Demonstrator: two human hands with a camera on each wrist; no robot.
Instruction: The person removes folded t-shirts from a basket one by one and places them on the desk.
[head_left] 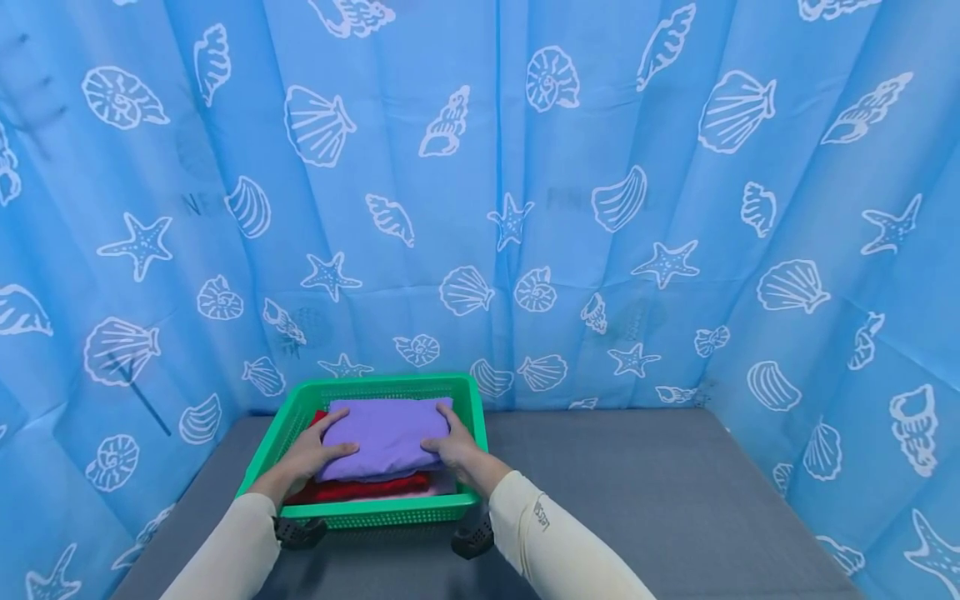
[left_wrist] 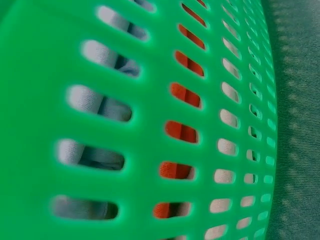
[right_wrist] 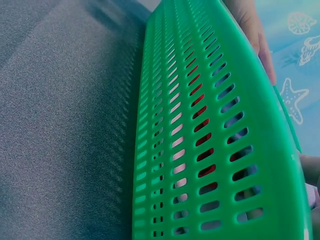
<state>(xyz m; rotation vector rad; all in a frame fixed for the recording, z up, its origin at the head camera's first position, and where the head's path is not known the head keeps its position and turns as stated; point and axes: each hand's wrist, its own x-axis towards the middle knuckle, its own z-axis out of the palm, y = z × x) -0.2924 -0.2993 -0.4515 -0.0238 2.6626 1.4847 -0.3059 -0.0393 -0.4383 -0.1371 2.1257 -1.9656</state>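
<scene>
A folded purple cloth [head_left: 386, 433] lies on top of a stack inside a green plastic basket [head_left: 360, 510]. My left hand [head_left: 306, 454] holds its left side, and my right hand [head_left: 459, 448] holds the right side; both thumbs lie on top of the fabric. Some fingertips are hidden at the cloth's edges. Beneath it a red cloth [head_left: 360, 490] shows, with a pale pink cloth [head_left: 442, 483] under that. Layers of fabric appear through the slots of the basket wall [left_wrist: 145, 120] in the left wrist view. Hand parts show beyond the basket rim in the right wrist view.
The basket stands at the left of a grey cloth-covered table [head_left: 637, 492], close to its back edge. Blue curtains [head_left: 480, 167] printed with white shells and starfish hang behind and on both sides. Black wrist devices [head_left: 472, 537] sit just in front of the basket.
</scene>
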